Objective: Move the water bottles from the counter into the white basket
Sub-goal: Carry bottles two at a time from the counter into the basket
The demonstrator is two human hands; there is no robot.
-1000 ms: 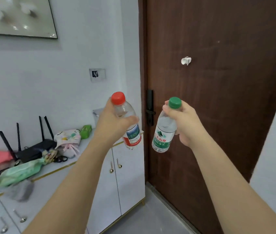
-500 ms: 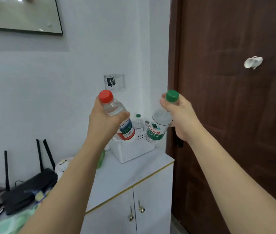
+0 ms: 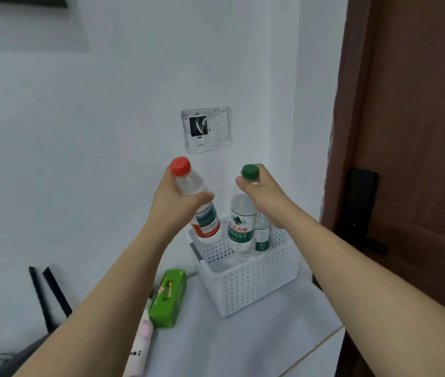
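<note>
Door, dark brown wood w/ black handle, is filling the right side; white wall is taking up the rest. White bench is carrying the white perforated plastic basket near its right end, by the wall. Left hand is gripping, fingers wrapped round the neck, a clear plastic water bottle w/ red cap and red label, tilted, its base hanging just over the basket's left rim. Right hand is pinching the neck, under the cap, of a clear plastic water bottle w/ green cap and green label, roughly upright, its lower end dipping inside the basket. A smaller clear bottle w/ green label is standing in the basket, just beside it on the right. Green rectangular box is lying on the bench left of the basket, apart from it. Black router antennas are poking up at far left.
</note>
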